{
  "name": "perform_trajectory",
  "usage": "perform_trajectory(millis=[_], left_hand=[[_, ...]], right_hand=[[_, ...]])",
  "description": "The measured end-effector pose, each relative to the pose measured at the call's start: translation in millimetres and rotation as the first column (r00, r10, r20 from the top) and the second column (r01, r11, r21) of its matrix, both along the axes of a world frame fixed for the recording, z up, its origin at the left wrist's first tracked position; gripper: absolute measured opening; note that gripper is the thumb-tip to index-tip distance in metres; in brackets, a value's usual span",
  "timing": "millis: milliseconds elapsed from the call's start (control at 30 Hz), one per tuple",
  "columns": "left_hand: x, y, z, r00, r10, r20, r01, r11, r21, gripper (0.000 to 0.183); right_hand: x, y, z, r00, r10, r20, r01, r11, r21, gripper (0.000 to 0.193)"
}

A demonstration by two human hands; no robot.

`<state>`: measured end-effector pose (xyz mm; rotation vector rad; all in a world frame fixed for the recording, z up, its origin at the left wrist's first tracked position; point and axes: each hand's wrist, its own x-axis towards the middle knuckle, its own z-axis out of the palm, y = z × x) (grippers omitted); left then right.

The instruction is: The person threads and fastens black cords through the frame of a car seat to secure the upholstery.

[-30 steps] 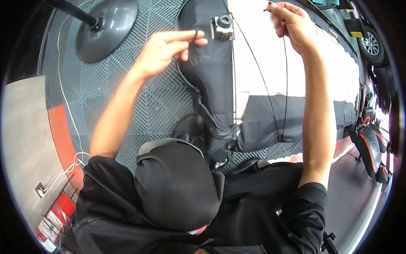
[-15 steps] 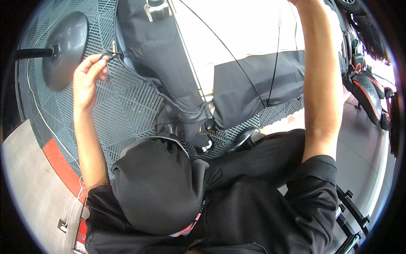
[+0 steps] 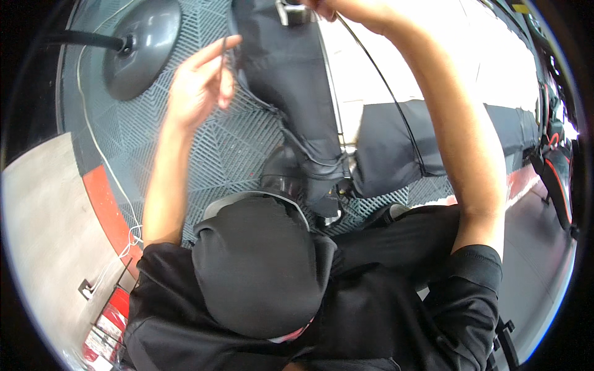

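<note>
Upholstered panel (image 3: 291, 80): lying ahead of the person on the floor mat, white across the middle and dark along the near and left borders; presumably bulky, with a soft, creasing cover, best taken by its firmer rim rather than by loose cloth
Panel edges: left border curved and piped, meeting the mat; near border puckered into a notch, where a pale rod (image 3: 333, 93) running beside the white area ends
Floor mat (image 3: 232, 148): grey and ribbed; the stretch between panel and round stand base (image 3: 142, 55) offers the left arm room to swing, while the capped head (image 3: 260, 266) bounds the near side
Right hand (image 3: 352, 7): at the upper margin, apparently closed on the black cord, although the frame cuts off the fingertips
Left hand (image 3: 198, 89): left of the panel, fingers loosely parted, index extended, not clenched
Black cord (image 3: 396, 102): slanting from the right hand over the white area to the near border; probably light, flexible and strong in tension, best pinched near its upper end
Metal bracket (image 3: 296, 13): on the dark left border, beside the right hand
Thin dark strip (image 3: 223, 57): crossing the left index finger; likely light and pliable
</note>
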<state>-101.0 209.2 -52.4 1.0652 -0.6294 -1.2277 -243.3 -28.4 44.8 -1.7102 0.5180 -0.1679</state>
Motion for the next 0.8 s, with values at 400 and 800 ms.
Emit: perform_trajectory(millis=[400,800], left_hand=[[-9.6,-22.9,32.2,0.986,0.149,-0.069,-0.133,0.971,0.198,0.034],[-11.2,-18.6,56.6,0.819,0.096,0.566,-0.273,0.933,0.236,0.021]], right_hand=[[15.7,34.6,-8.9,0.929,0.280,-0.241,-0.360,0.835,-0.415,0.017],[19.4,50.8,-21.7,0.923,0.301,-0.239,-0.378,0.825,-0.420,0.023]])
